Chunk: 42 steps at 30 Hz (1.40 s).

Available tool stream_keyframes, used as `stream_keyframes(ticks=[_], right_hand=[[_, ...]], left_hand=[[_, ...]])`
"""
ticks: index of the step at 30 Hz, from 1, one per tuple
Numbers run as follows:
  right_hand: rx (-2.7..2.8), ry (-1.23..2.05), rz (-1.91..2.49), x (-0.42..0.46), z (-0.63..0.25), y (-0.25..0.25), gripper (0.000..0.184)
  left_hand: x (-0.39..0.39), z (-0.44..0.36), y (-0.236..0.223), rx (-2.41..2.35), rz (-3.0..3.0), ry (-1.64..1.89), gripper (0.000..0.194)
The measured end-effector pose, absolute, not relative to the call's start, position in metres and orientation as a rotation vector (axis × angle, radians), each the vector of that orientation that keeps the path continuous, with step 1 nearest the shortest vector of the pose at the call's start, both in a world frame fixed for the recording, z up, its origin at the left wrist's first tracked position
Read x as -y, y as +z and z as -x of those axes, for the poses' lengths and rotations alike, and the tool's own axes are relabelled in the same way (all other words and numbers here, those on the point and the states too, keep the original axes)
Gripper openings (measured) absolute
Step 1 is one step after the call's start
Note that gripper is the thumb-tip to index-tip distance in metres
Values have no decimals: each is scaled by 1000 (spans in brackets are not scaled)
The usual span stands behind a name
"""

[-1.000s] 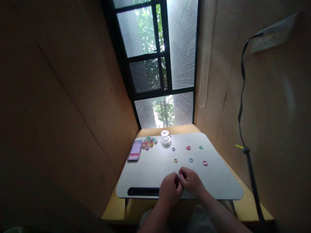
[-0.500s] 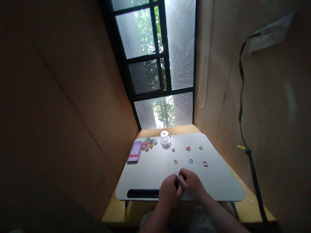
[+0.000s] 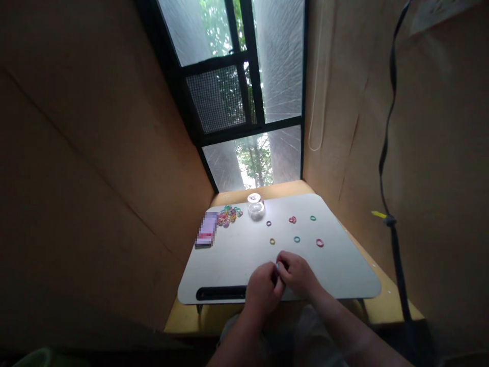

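Observation:
My left hand (image 3: 264,285) and my right hand (image 3: 298,274) meet over the front of the white lap table (image 3: 229,262), fingers pinched together. Between their fingertips a speck of a light-blue hair tie (image 3: 277,265) shows; the fingers hide most of it. Beyond the hands lie small ring-shaped hair ties in two loose rows: a yellow one (image 3: 272,241), a teal one (image 3: 297,239) and a pink one (image 3: 320,242) in front, with a purple one (image 3: 269,223), a red cluster (image 3: 292,219) and a green one (image 3: 313,218) behind.
A heap of multicoloured hair ties (image 3: 229,216) lies at the back left, beside a phone (image 3: 207,229). A clear round container (image 3: 255,209) stands at the back. Along the front edge runs a black slot (image 3: 221,292). Wooden walls flank the table, and a cord (image 3: 385,153) hangs at right.
The view has tilted downward, so the table and window appear higher in the picture. Both hands keep their pinch at nearly the same place over the table.

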State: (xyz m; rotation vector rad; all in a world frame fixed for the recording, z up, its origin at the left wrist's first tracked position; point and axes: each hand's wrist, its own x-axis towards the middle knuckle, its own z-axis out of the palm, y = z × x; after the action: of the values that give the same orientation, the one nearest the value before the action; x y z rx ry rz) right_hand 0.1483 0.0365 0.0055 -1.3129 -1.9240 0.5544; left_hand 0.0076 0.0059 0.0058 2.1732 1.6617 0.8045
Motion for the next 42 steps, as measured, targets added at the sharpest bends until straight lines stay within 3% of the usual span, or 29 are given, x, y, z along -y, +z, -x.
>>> stream_keyframes(ticks=[42], right_hand=[[1920, 507, 1299, -34, -147, -1, 14]], left_hand=[[-3, -5, 7, -1656, -2124, 849, 17]])
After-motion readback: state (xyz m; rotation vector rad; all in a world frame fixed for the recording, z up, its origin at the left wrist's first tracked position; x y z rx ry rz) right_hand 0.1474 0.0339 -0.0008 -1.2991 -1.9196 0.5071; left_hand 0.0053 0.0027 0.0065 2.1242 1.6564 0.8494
